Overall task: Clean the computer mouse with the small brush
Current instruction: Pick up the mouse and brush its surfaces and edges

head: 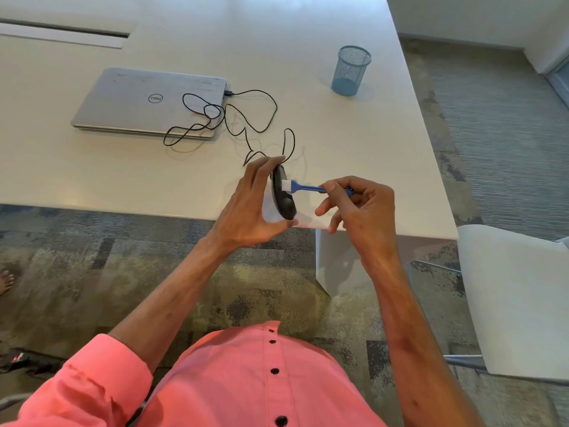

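- The left hand (249, 208) has its grip closed around the black, rounded plastic computer mouse (282, 195), fingertips on the far end and thumb under the near end; the mouse is lifted off the surface and turned on edge, just right of centre in the frame, over the near edge of the surface.
- The right hand (358, 208) has its grip pinched shut on the small blue plastic brush (304, 187), thumb and forefinger on the thin handle, the other fingers loosely curled; a blue fanned end pokes out behind the fingers.
- The brush's white bristles touch the mouse's upward-turned side, near its middle; this reads as brushing under way, not starting or finishing.
- No dust or dirt can be made out, so how much of the mouse is already clean cannot be told; the far end, the near end and the face turned away from the camera most likely still need passes, which would call for turning the mouse in the left grip.
- The mouse's thin black cable (246, 118) loops loosely up the frame to the closed silver laptop (132, 100) at upper left, where it is plugged in; slack remains.
- A blue wire-mesh pen cup (351, 70) stands well apart at upper right on the pale white surface (385, 167); a white chair (517, 297) sits at lower right.
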A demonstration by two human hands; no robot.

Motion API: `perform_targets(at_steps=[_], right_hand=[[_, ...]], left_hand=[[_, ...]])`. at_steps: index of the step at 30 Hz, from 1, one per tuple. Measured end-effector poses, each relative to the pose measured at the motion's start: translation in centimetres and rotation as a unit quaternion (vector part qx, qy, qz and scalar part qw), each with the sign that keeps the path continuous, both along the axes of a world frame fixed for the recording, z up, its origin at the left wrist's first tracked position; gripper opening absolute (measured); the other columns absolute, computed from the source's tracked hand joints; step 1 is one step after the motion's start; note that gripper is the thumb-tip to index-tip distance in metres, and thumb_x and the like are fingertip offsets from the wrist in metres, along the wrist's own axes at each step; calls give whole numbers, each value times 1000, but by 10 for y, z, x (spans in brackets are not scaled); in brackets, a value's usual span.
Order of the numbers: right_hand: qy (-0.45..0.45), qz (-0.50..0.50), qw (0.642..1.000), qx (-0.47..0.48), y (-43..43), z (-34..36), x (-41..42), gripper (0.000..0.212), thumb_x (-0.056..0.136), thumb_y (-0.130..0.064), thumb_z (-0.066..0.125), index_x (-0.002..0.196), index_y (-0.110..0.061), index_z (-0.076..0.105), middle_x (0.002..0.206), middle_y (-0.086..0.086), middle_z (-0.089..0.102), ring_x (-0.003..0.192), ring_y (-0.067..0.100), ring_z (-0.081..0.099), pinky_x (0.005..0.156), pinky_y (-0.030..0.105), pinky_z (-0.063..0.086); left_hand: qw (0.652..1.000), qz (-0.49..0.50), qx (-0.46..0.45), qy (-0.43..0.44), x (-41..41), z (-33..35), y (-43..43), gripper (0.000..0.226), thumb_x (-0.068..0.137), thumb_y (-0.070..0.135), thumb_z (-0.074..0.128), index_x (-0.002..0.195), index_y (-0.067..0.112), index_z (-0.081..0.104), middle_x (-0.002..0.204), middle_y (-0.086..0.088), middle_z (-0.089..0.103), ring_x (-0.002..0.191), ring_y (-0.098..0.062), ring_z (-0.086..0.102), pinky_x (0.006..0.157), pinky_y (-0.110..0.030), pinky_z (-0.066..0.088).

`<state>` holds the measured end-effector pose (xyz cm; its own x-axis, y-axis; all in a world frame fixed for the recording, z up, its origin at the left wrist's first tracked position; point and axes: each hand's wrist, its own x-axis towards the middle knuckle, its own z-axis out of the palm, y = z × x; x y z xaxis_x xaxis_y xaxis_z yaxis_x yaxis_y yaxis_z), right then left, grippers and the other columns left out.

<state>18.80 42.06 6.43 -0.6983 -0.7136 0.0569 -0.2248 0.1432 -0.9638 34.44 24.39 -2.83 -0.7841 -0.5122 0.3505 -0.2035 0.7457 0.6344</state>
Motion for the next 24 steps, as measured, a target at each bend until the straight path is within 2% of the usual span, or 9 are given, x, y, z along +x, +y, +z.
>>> perform_targets(at_steps=[3, 8, 9, 12, 14, 16, 18, 20, 24], right_hand=[[-34, -8, 999, -11, 3, -2, -2, 18, 107, -17, 72, 102, -4, 83, 73, 7, 81, 43, 24, 60, 50, 18, 47], [-78, -23, 996, -27, 5, -9, -1, 19, 107, -18, 72, 102, -3, 83, 76, 11, 80, 47, 25, 59, 50, 19, 48], [-87, -27, 996, -27, 4, -11, -1, 20, 107, -19, 72, 101, -4, 83, 78, 11, 81, 50, 25, 61, 52, 20, 49], [-115, -17, 993, -4, 1, -24, -1, 20, 106, -28, 74, 104, -10, 83, 95, 6, 83, 77, 18, 73, 72, 31, 57], [-144, 0, 990, 4, -3, -31, 1, 16, 103, -30, 78, 106, -15, 85, 118, 2, 80, 107, 12, 74, 96, 40, 60], [-172, 35, 985, 5, -7, -35, 4, 15, 103, -27, 78, 107, -15, 86, 134, 0, 75, 124, 3, 69, 111, 32, 51], [-201, 62, 978, -1, -10, -35, 9, 19, 105, -23, 74, 110, -8, 84, 131, 12, 76, 120, 5, 71, 112, 28, 50], [-242, 75, 967, -16, -13, -38, 12, 24, 108, -22, 71, 114, -2, 81, 125, 22, 77, 115, 20, 74, 112, 39, 55], [-348, 69, 934, -35, -22, -41, 15, 21, 109, -21, 68, 107, -5, 82, 112, 25, 79, 102, 29, 74, 80, 36, 59]], left_hand=[[1000, -12, 4, 8, -1, 4, 0, 132, 77, 40, 105, 181, 18, 26, 163, -6, 33, 149, -22, 53, 107, -40, 63], [999, -27, 19, 12, -3, 6, 2, 138, 78, 37, 104, 182, 15, 17, 163, -9, 34, 142, -17, 53, 114, -24, 55], [999, -26, 25, 15, -3, 5, 2, 135, 77, 34, 104, 180, 12, 19, 164, -11, 35, 143, -20, 53, 117, -27, 56], [999, -29, 11, 8, -4, 2, 0, 123, 74, 29, 103, 171, 1, 32, 165, -14, 39, 151, -28, 48, 122, -48, 54], [1000, -28, 5, 1, -5, 3, 0, 121, 75, 31, 102, 171, 2, 34, 165, -13, 39, 153, -30, 46, 124, -51, 51], [1000, -25, 0, 2, -5, 4, 1, 120, 76, 36, 101, 172, 6, 36, 165, -12, 40, 155, -29, 43, 126, -53, 48], [1000, -23, -1, 3, -6, 4, 3, 118, 79, 43, 97, 174, 8, 37, 164, -11, 40, 155, -29, 43, 126, -55, 47], [1000, -20, 4, 7, -6, 5, 5, 118, 81, 49, 96, 175, 10, 37, 163, -8, 40, 155, -27, 44, 126, -55, 47], [999, -13, 30, 18, -4, 6, 11, 132, 78, 53, 103, 180, 12, 28, 164, -1, 40, 155, -23, 45, 127, -51, 45]])
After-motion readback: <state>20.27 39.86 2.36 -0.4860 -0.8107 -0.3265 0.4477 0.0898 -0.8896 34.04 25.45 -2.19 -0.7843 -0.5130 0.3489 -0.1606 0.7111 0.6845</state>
